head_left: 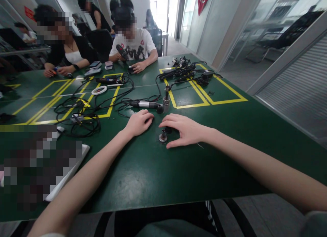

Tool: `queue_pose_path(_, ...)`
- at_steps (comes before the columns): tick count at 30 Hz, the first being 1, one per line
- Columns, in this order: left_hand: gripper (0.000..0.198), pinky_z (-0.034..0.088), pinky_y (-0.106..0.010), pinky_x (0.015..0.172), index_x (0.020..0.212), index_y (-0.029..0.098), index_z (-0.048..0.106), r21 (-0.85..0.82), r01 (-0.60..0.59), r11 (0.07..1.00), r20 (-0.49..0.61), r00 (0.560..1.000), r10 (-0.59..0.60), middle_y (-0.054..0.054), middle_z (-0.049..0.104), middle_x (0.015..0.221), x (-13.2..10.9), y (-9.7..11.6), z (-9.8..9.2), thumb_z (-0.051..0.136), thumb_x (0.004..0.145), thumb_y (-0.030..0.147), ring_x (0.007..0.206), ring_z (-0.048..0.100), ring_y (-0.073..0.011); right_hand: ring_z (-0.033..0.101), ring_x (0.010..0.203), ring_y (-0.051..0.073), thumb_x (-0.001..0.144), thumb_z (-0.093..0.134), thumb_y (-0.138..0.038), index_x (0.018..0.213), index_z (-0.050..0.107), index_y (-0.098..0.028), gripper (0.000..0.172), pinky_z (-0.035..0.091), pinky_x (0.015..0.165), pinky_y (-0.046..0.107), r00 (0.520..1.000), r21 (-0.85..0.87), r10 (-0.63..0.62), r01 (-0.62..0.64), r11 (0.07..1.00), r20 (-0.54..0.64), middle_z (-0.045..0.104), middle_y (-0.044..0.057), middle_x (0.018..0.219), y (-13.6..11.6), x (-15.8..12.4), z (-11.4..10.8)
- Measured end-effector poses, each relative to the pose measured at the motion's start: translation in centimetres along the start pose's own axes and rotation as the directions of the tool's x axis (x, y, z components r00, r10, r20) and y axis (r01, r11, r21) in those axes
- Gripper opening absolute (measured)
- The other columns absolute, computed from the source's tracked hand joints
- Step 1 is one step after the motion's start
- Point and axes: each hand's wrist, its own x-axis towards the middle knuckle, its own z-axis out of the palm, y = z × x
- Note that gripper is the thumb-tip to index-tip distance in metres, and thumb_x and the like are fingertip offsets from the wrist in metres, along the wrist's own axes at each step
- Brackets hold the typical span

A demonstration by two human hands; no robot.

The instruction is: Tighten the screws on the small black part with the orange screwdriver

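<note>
My right hand (pixel 185 129) is open, thumb and fingers spread beside a small metal part (pixel 162 138) with a round base and upright stem. It holds nothing that I can see. A dark round piece (pixel 168 130) lies partly hidden by its fingers. My left hand (pixel 139 123) rests on the table to the left, fingers loosely bent, thumb apart, nothing visible in it. Just beyond the hands stand a metal cylinder (pixel 166 103) and a small black cylindrical piece (pixel 159 109). A silver-and-black pen-shaped tool (pixel 145 104) lies left of them.
The green table (pixel 143 175) carries yellow tape rectangles (pixel 230 101). Black cables (pixel 87 126) lie tangled at left, near a white ring (pixel 99 90). More cabled gear (pixel 184 68) is heaped at the far right. A blurred white-edged object (pixel 74 169) lies near my left forearm. Two people sit opposite.
</note>
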Motion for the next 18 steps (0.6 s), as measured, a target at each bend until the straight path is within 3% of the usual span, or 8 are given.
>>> queue_pose_path(3, 0.025, 0.058, -0.033, 0.085, 0.11, 0.02, 0.078, -0.062, -0.012, 0.998, -0.022, 1.0, 0.011, -0.008, 0.073, 0.104, -0.3, -0.1, 0.0, 0.054, 0.105, 0.027, 0.095, 0.07, -0.022, 0.07, 0.106, 0.032, 0.087, 0.078, -0.071, 0.126, 0.071, -0.012, 0.071, 0.058, 0.091, 0.044, 0.997, -0.074, -0.072, 0.073, 0.995, 0.014, 0.075, 0.017, 0.116, 0.2, 1.0, 0.6)
queue_pose_path(7, 0.022, 0.058, -0.033, 0.087, 0.103, 0.019, 0.077, -0.123, -0.212, 0.969, 0.026, 0.976, 0.217, -0.009, 0.073, 0.106, -1.3, 1.5, 0.0, 0.056, 0.104, 0.024, 0.099, 0.069, -0.0226, 0.072, 0.094, 0.027, 0.091, 0.075, -0.068, 0.109, 0.075, -0.014, 0.057, 0.055, 0.078, 0.035, 0.992, -0.15, -0.109, 0.119, 0.982, 0.069, 0.078, 0.013, 0.103, 0.1, 1.6, 1.6)
queue_pose_path(11, 0.023, 0.058, -0.034, 0.085, 0.111, 0.019, 0.077, -0.104, -0.19, 0.976, 0.008, 0.981, 0.192, -0.009, 0.071, 0.105, -1.4, 2.4, 0.5, 0.055, 0.104, 0.022, 0.098, 0.068, -0.0233, 0.071, 0.078, 0.021, 0.096, 0.077, -0.052, 0.097, 0.076, -0.014, 0.038, 0.05, 0.069, 0.03, 0.991, -0.138, -0.104, 0.115, 0.984, 0.082, 0.077, 0.007, 0.086, -0.3, 2.0, 2.7)
queue_pose_path(15, 0.023, 0.058, -0.034, 0.083, 0.112, 0.02, 0.077, -0.086, -0.155, 0.984, -0.013, 0.988, 0.155, -0.009, 0.071, 0.104, -1.3, 2.2, 0.7, 0.056, 0.104, 0.023, 0.097, 0.068, -0.0231, 0.071, 0.074, 0.02, 0.095, 0.079, -0.048, 0.088, 0.074, -0.015, 0.034, 0.051, 0.069, 0.03, 0.989, -0.138, -0.144, 0.138, 0.981, -0.034, 0.078, 0.007, 0.082, -0.2, 1.7, 2.4)
queue_pose_path(18, 0.023, 0.059, -0.035, 0.084, 0.111, 0.02, 0.078, -0.071, -0.15, 0.986, -0.031, 0.988, 0.148, -0.008, 0.072, 0.104, -1.5, 2.1, 0.6, 0.056, 0.105, 0.023, 0.097, 0.069, -0.023, 0.07, 0.072, 0.019, 0.098, 0.076, -0.048, 0.094, 0.074, -0.016, 0.032, 0.052, 0.069, 0.029, 0.98, -0.121, -0.079, 0.057, 0.991, -0.183, 0.078, 0.007, 0.083, 0.4, 0.1, 0.4)
